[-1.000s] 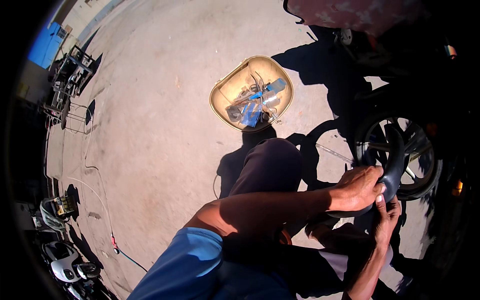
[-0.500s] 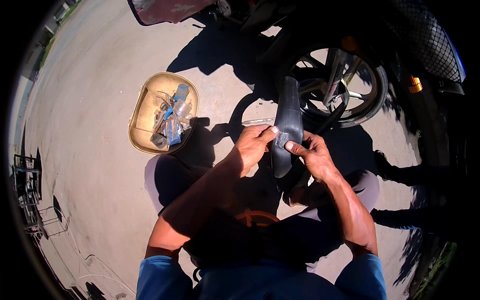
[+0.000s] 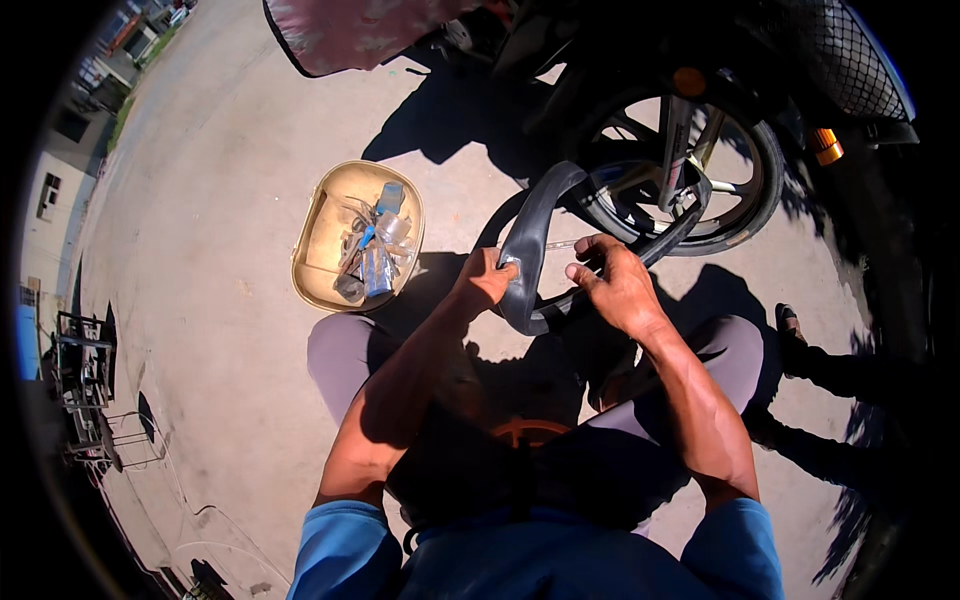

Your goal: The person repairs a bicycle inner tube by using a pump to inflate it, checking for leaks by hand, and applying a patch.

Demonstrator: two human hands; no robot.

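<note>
A black rubber inner tube [image 3: 528,235] hangs in a loop in front of me, its far end running to the motorcycle wheel [image 3: 765,190]. My left hand [image 3: 485,281] grips the tube's near left part, thumb pressed beside a small greyish patch [image 3: 514,266] on the rubber. To the right, apart from the tube's held section, my right hand [image 3: 622,285] is raised with thumb and fingers apart and nothing visible between them. A thin metal rod [image 3: 562,244] shows behind the loop.
At the left lies a tan open tray [image 3: 309,250] with blue and clear plastic packets and small dark parts. The motorcycle stands ahead to the right. Another person's legs and foot [image 3: 789,322] are at the right. Metal racks [image 3: 85,360] stand far left.
My right hand has let go of the tube and moved off to the right. The tube has turned and swung left in my left hand, its loop now showing.
</note>
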